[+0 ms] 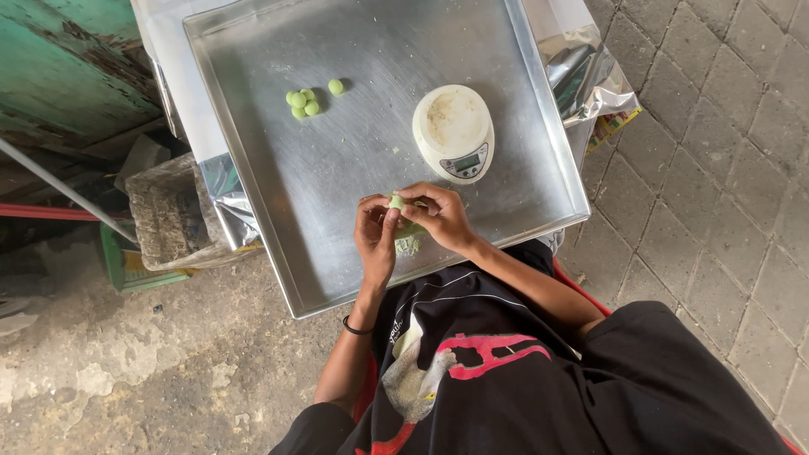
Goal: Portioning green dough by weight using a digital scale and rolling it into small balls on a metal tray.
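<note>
1. Over on the far left of the big metal tray (278,211) sat four finished green balls (305,101), three bunched together and one just beside them, so only a handful were done.
2. Left hand (375,236) was curled, fingers closed around a green dough lump (396,202), held above the tray's near edge.
3. Right hand (442,217) pinched the same lump from the other side, fingertips shut on it. That piece was mid-shaping, I'd say.
4. More green dough (409,244) lay on the tray under the hands, not yet portioned.
5. Right of that, farther back, a small white kitchen scale (453,131) stood with nothing on it.
</note>
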